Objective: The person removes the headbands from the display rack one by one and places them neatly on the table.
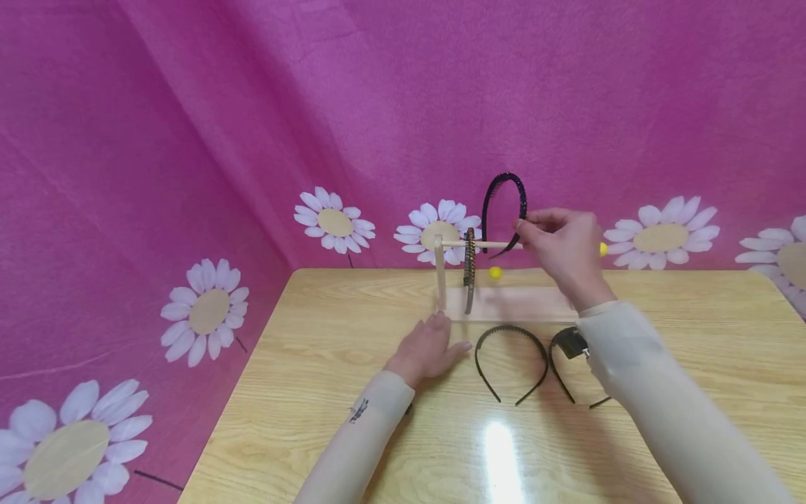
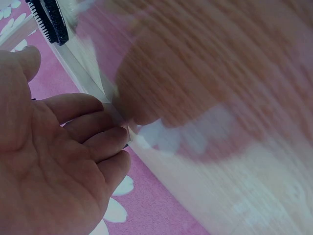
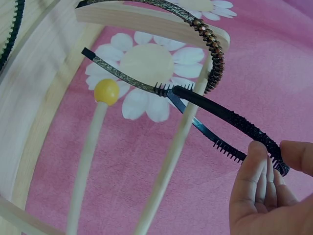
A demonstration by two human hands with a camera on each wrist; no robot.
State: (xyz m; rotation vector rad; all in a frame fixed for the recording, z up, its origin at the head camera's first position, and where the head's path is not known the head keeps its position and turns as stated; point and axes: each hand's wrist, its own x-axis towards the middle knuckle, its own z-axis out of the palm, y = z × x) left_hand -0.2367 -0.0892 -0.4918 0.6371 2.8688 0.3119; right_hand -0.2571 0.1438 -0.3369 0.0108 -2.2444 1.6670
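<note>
My right hand (image 1: pixel 563 248) pinches a black sparkly headband (image 1: pixel 522 192) by one side, between thumb and fingers. Its two ends straddle the upper rod (image 3: pixel 168 166) of a wooden stand, and its curve rises above the rod. Beside it on that rod hangs a headband with brown and gold beads (image 1: pixel 469 259). At the left end of the stand's wooden base (image 1: pixel 510 306) rests my left hand (image 1: pixel 428 350), fingertips against the base and fingers lightly bent. In the left wrist view, nothing lies in the palm of the left hand (image 2: pixel 58 147).
A thin black toothed headband (image 1: pixel 543 346) lies on the wood-grain table (image 1: pixel 302 392) in front of the stand. Right of it is a black headband with a bow (image 1: pixel 569 343), partly covered by my right sleeve. Another rod, tipped with a yellow ball (image 3: pixel 106 91), stands lower.
</note>
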